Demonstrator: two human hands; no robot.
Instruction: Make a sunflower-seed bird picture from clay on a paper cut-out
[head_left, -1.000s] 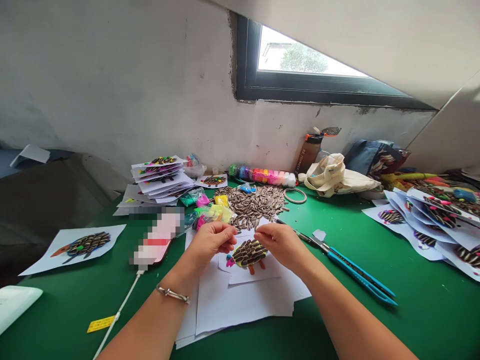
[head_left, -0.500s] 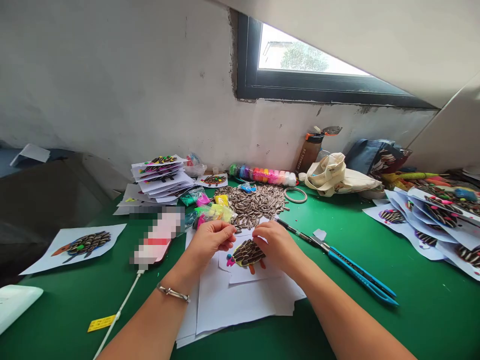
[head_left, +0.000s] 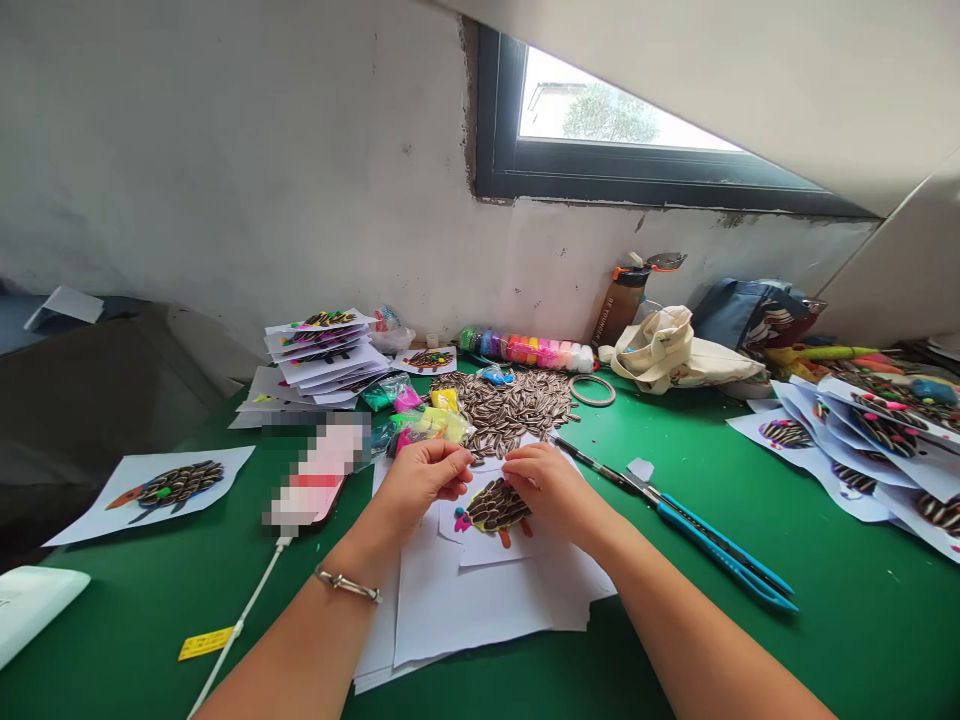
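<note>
On a small white sheet (head_left: 480, 556) lies a bird figure (head_left: 496, 507) with a body of striped sunflower seeds, orange legs and a pink and blue head. My left hand (head_left: 426, 478) hovers just above its head side, thumb and index finger pinched; whatever is between them is too small to make out. Over the tail side, my right hand (head_left: 553, 492) has its fingertips drawn together and hides part of the figure. Anything held there is hidden too. Beneath the small sheet is a stack of white paper (head_left: 480, 625). A heap of sunflower seeds (head_left: 517, 405) lies just behind both hands.
Bags of coloured clay (head_left: 442, 424) and a phone (head_left: 319, 480) on a cable are to the left. Blue tweezers (head_left: 727, 550) and a pen (head_left: 596, 465) lie right. Finished seed pictures are stacked left (head_left: 322, 360) and right (head_left: 862, 440). A bottle (head_left: 621, 305) stands behind.
My right hand has shifted very slightly left, its fingertips drawn a little closer together. My left hand keeps its pinch in nearly the same spot. The view has moved slightly.
</note>
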